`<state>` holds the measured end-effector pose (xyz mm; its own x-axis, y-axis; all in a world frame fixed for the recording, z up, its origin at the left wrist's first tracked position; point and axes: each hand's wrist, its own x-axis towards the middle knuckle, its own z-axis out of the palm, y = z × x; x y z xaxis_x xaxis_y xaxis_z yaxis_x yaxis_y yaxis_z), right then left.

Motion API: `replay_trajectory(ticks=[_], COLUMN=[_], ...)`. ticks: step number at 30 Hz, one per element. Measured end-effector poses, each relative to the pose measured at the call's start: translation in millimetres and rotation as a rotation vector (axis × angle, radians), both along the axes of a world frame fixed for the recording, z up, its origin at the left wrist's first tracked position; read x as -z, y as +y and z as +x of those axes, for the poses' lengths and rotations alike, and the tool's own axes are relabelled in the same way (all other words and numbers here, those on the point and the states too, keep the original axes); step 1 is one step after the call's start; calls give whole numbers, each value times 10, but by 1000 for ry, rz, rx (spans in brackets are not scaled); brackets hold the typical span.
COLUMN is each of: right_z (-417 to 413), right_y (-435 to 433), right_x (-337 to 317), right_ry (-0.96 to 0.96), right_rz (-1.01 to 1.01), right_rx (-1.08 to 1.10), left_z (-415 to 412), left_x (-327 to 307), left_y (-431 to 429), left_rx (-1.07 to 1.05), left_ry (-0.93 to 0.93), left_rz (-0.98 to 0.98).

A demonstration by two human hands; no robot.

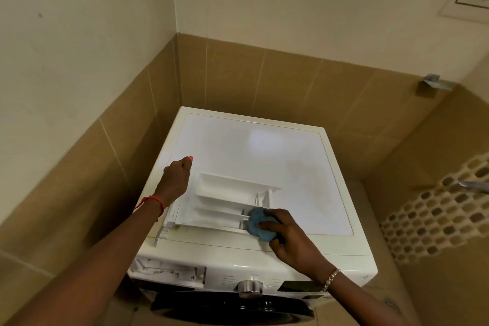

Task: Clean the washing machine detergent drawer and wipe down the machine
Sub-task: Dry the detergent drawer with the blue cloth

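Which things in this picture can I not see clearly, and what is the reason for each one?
Head view:
- Part of the drawer under the cloth: covered by cloth and right hand.
- The left hand: its fingers lie behind it, so a grip on the drawer is unclear.
- The print beside the knob: too small and blurred.
- The door: cut off by the bottom edge.
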<state>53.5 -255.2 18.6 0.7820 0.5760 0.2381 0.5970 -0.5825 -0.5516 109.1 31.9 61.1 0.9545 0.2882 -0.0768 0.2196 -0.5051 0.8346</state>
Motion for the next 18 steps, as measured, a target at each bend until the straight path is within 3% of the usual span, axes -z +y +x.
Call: replay_trajectory(ticks=[4,8,13,18], right_z=[103,168,143,197], right_y=[-154,-145,220,296], right_x=[-2,-116,-114,-60], right_ry=[81,417,806,888], right_rz=[89,521,591,582], right_rx=[256,710,745,819], left_z=[-1,27,46,4], left_x=[19,62,90,87], left_y=[-21,-23,-18,-39], left_rx=[-4,-58,-76,-96], left_ry=[7,16,28,7], left_rz=[37,16,55,78])
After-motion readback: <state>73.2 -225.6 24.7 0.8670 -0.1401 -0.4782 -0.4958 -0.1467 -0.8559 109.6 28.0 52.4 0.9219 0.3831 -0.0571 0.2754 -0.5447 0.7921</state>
